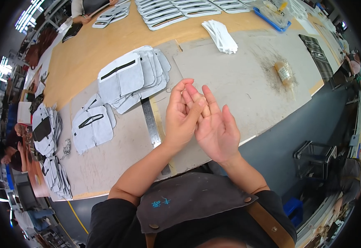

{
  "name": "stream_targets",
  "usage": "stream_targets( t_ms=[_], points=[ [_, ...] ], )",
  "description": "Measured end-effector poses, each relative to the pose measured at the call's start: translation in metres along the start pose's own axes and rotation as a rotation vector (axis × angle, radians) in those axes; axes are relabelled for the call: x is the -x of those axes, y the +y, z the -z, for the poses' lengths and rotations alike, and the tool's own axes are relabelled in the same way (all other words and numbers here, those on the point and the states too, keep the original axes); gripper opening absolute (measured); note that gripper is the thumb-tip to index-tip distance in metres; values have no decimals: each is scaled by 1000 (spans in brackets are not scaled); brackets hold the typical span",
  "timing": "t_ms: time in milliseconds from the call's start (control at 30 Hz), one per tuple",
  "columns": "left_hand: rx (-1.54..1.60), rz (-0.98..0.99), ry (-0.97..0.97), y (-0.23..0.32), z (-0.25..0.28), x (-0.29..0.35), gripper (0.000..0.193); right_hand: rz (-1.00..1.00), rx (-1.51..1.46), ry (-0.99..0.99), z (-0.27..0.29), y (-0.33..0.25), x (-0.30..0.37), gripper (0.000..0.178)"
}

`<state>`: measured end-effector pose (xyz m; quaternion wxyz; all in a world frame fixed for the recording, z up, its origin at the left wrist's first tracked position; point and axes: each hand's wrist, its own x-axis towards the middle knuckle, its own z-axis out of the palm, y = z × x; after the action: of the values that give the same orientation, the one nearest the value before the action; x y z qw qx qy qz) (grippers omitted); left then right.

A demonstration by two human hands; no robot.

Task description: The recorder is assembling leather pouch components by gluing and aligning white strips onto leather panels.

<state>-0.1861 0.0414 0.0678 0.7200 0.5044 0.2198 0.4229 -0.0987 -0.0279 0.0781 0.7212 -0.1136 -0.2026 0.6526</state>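
Observation:
Above the near edge of the worktable, my two hands meet. My left hand point(181, 126) is closed over the fingers of my right hand, its thumb pressed across them. With its palm up, my right hand point(218, 138) has its fingers stretched and the thumb apart. Neither hand shows any material or tool. Left of them lies a fanned stack of pale grey fabric panels point(130, 84) with black slits. Nearer to me are a few more panels point(90, 133) of this kind. A metal ruler point(148, 120) lies flat beside my left forearm, partly under the stack.
On the grey board point(238, 74) are a bundle of white strips point(221, 38) and a plastic bottle point(285, 73) amid dark smudges. Dark plaid fabric point(316, 56) and a blue tray point(276, 25) lie farther right. Panels point(160, 20) in rows fill the far side. A person point(81, 12) works at far left.

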Motion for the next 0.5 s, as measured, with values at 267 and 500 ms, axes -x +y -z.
stream_targets(
  t_ms=[267, 500],
  points=[
    [111, 23, 127, -2, 9, 4, 47, -50, -49, -7, -5, 6, -3, 73],
    [6, -67, 69, 2, 21, 15, 46, -58, -10, -10, -18, 21, -2, 70]
  ],
)
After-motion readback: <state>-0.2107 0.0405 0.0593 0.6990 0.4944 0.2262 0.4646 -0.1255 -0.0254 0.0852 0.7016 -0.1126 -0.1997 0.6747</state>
